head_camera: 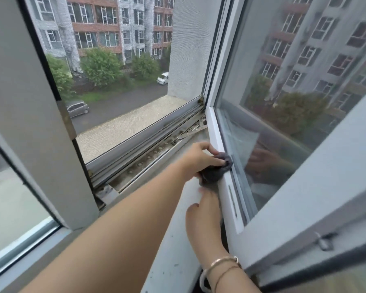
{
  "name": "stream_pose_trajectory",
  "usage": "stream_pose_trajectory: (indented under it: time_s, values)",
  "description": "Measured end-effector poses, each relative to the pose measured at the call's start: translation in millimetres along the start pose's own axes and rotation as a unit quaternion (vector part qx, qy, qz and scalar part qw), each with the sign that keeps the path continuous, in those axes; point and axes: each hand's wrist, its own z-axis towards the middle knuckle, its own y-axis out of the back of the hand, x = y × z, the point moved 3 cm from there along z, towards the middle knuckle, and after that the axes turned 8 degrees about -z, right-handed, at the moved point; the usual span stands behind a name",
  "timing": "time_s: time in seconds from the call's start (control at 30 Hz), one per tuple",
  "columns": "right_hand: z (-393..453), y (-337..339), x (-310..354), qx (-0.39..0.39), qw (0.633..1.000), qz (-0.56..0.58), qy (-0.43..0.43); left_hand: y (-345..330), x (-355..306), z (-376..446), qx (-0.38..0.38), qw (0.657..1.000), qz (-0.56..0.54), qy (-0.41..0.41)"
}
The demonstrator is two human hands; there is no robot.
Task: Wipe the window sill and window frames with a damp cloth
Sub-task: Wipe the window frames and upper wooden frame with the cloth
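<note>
My left hand (199, 159) grips the dark cloth (215, 171) against the open sash's white bottom rail (227, 187), which runs away from me, while my right hand (205, 210) rests loose-fingered nearer along it.

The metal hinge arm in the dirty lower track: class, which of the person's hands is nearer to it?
Left. The left hand, gripping the dark cloth against the open sash's frame, is just short of the hinge arm. The right hand, with bracelets, rests farther back towards the camera.
</note>
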Motion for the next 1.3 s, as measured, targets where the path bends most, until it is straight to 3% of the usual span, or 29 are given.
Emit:
stream_pose_trajectory:
  time_s: [0.4,0.6,0.7,0.83,0.9,1.07,1.13,1.2,1.27,1.3]
  values:
    - [-37,25,-13,0.127,0.988,0.076,-0.039,-15,28,-55,0.04,0.999,0.006,0.036]
    - [-39,31,-20,0.112,0.989,0.091,-0.027,-26,20,-66,0.068,0.995,0.08,-0.001]
    - [-39,29,-21,0.113,0.991,0.071,-0.024,-29,21,-65,0.04,0.994,0.102,-0.012]
    - [-34,22,-23,0.116,0.992,0.053,-0.01,-28,25,-54,-0.062,0.997,0.051,-0.023]
    - [-30,24,-23,0.124,0.991,0.044,-0.013,-26,20,-50,-0.062,0.997,0.044,-0.018]
    - [-38,18,-22,0.195,0.98,-0.04,0.028,-28,19,-75,0.052,0.993,0.102,0.002]
    - [-52,23,-7,0.23,0.958,-0.169,0.009,-31,22,-87,0.072,0.99,0.12,-0.003]
    - [-57,33,0,0.24,0.908,-0.342,0.024,-33,23,-95,0.075,0.987,0.139,-0.012]
    - [-61,33,-2,0.247,0.889,-0.383,0.045,-35,21,-99,0.08,0.985,0.155,-0.015]
    - [-61,34,-4,0.249,0.895,-0.369,0.012,-36,22,-100,0.084,0.984,0.157,-0.013]
